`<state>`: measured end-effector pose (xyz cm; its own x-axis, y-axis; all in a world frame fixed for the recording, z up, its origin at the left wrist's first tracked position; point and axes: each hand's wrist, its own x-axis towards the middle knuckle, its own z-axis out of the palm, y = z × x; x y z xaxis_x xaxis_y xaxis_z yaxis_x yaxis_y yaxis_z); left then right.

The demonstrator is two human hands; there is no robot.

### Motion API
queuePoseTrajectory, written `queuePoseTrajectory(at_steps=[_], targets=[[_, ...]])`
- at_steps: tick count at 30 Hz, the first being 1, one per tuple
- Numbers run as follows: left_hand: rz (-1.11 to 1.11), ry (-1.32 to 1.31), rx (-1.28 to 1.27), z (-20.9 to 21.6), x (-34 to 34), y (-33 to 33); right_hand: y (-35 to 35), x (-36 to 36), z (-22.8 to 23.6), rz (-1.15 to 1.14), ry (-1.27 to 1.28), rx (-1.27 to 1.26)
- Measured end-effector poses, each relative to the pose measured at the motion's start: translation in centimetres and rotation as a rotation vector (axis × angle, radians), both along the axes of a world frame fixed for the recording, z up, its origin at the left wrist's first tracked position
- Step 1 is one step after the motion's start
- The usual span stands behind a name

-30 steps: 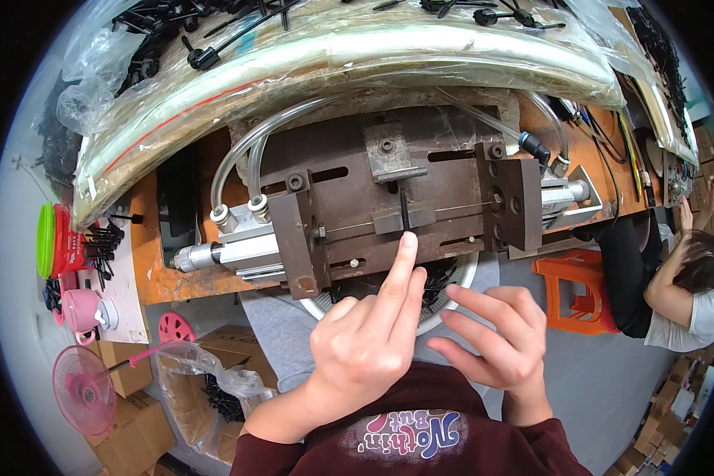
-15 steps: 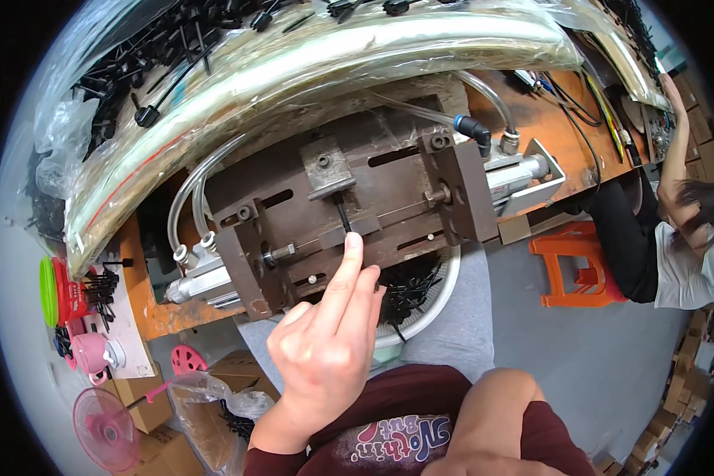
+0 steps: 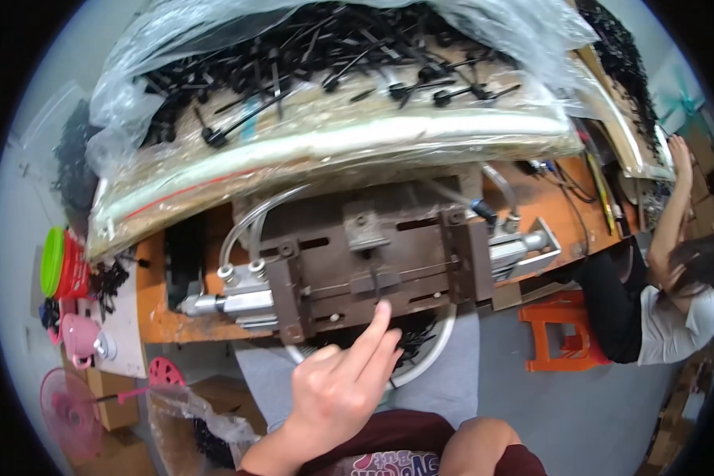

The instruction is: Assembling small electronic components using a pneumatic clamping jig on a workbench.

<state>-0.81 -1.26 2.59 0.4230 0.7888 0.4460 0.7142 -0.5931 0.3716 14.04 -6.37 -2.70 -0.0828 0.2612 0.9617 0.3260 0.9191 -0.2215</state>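
Pointing forward over the brown metal clamping fixture (image 3: 408,246), the left hand (image 3: 337,393) has kept its index fingertip at the near end of a slim black rod (image 3: 374,274), while the right hand (image 3: 480,448), which a second ago hovered beside it with bent fingers, has withdrawn to the lower edge. The rod lies across a small dark metal block (image 3: 389,280), midway between the fixture's two upright brown end blocks, on the orange-brown wooden desk (image 3: 152,289). The change leaves one hand alone at the rod, which seems to stay in place; blur hides whether the fingertip truly touches it. The left hand's other fingers curl, its palm out of sight, so I cannot tell if it holds anything; the right, mostly cut off, shows no grip either way. Below the fixture, a round white-rimmed basin (image 3: 446,337) contains more black pieces.
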Motion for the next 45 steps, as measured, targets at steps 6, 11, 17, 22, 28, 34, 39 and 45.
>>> queuePoseTrajectory(at_steps=[6,11,17,22,28,34,39,45], targets=[[-0.157,0.041,-0.113,1.6,-1.5,-1.3,-0.6,-0.1,-0.8,-0.031,-0.021,0.126],[-0.198,-0.690,0.662,2.1,-2.2,-2.6,-1.2,0.5,-1.1,-0.094,-0.085,0.230],[-0.532,-1.318,1.429,7.0,0.4,-3.8,0.0,-1.2,-0.6,-0.135,-0.109,0.053],[-0.494,-1.117,1.039,6.0,-1.2,-6.5,0.3,-2.9,-0.3,-0.178,0.063,0.042],[-0.533,-1.074,0.924,5.9,-2.1,-8.0,-0.3,-2.5,-1.1,-0.069,0.017,-0.020],[-0.542,-1.035,0.850,6.0,-2.9,-8.9,-0.7,-2.4,-0.3,0.008,0.089,-0.088],[-0.572,-0.982,0.842,6.4,-3.6,-9.9,-1.0,-2.3,0.5,0.064,0.118,-0.061],[-0.127,-0.957,1.337,7.4,-1.5,-7.8,-1.0,-2.3,0.5,0.110,0.065,-0.066]])
